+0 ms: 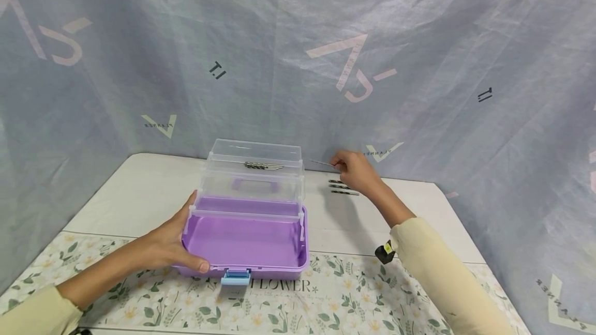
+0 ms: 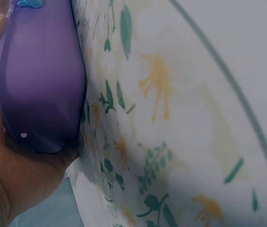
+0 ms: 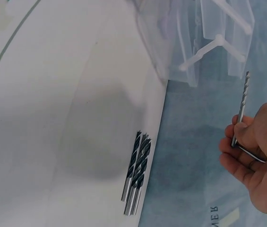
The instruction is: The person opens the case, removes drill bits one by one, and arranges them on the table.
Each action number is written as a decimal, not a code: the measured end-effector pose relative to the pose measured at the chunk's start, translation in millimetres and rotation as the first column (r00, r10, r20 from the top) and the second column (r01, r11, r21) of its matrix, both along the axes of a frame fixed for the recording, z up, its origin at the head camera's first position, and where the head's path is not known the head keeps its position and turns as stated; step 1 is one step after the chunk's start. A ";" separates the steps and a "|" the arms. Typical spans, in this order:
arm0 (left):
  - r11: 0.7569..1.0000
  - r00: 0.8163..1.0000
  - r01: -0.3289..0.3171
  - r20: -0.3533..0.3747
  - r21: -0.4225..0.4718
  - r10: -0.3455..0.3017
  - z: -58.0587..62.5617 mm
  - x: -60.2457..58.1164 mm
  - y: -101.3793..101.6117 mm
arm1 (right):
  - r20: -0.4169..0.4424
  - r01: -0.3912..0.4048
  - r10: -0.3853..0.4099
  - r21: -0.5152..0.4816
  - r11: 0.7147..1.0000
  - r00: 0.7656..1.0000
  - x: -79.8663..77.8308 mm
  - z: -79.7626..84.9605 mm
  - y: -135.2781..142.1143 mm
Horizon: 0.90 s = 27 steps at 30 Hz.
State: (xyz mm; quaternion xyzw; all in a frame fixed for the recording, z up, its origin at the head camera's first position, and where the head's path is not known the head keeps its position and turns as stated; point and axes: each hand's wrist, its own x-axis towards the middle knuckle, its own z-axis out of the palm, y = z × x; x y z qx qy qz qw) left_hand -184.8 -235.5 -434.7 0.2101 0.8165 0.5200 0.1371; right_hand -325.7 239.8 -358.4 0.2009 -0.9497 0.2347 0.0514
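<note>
Drill bit (image 3: 245,92) in my right hand (image 3: 265,165) is pointing left in the air, just beside the clear trays (image 1: 256,217) and near the far edge of the surface (image 1: 139,195). I am pinching it between thumb and fingers at its shank end; a thin metal rod (image 3: 251,154) is also showing in my grasp, and I cannot tell if it is a second bit. In my judgement I am handling something light, stiff and not very fragile, but the smooth shank may be slippery and the spiral edges sharp, so the shank is offering the safer hold. My right arm is extending forward, fingers turning left, near the other bits (image 3: 144,161). My left hand (image 1: 176,242) is grasping the left end of the purple box (image 2: 43,80), thumb lying on its front rim.
</note>
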 end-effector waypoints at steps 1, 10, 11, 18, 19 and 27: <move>1.000 1.000 -0.001 0.001 -0.001 0.001 0.2 0.1 0.1 | 0.004 0.002 -0.002 0.000 1.000 1.000 0.5 -0.9 1.7; 0.999 1.000 0.027 -0.014 0.032 -0.027 -2.9 -3.3 1.7 | 0.027 0.028 -0.028 0.005 1.000 0.999 4.7 -10.6 14.7; 0.999 0.999 0.028 -0.015 0.033 -0.028 -3.3 -3.4 1.6 | 0.025 0.028 -0.028 0.008 1.000 0.999 5.4 -11.9 16.1; 0.999 1.000 0.028 -0.007 0.042 -0.028 -3.0 -3.4 1.8 | 0.011 0.036 -0.036 0.025 0.999 0.999 8.4 -21.7 27.2; 0.999 1.000 0.029 -0.007 0.044 -0.029 -2.7 -3.4 2.0 | 0.012 0.039 -0.039 0.027 0.999 0.999 8.6 -22.9 28.7; 0.998 0.999 0.035 -0.009 0.052 -0.035 -2.0 -3.1 2.5 | 0.029 0.067 -0.069 0.057 0.996 0.997 11.7 -30.8 38.3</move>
